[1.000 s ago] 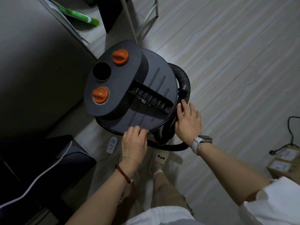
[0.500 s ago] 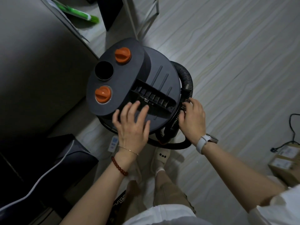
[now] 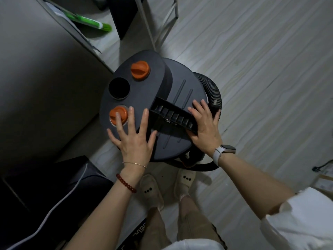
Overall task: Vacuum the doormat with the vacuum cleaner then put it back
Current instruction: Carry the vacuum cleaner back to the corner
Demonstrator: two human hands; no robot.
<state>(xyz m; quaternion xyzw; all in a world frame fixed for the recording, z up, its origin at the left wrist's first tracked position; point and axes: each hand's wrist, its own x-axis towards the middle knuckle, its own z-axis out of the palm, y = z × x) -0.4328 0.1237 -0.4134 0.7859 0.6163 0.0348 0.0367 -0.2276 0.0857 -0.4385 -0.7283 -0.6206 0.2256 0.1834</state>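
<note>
A round black canister vacuum cleaner (image 3: 173,83) stands on the wood floor in front of my feet. Its top has two orange knobs (image 3: 140,69), a round port and a ribbed carry handle (image 3: 171,115). Its black ribbed hose (image 3: 213,91) curls round the right side. My left hand (image 3: 134,139) lies flat on the lid with fingers spread, fingertips over the near orange knob. My right hand (image 3: 205,123) rests on the right end of the handle, fingers straight. A dark patterned edge, perhaps the doormat (image 3: 134,237), shows by my legs.
A grey cabinet wall (image 3: 45,78) rises on the left, with a black box (image 3: 48,201) below it. A green brush (image 3: 91,24) and white metal frame legs (image 3: 146,24) lie beyond the vacuum. A cardboard box and cable (image 3: 322,177) sit at the right edge.
Both hands moved up from the vacuum's near rim onto its top. The left hand spread out over the lid; the right hand left the hose side for the handle.
</note>
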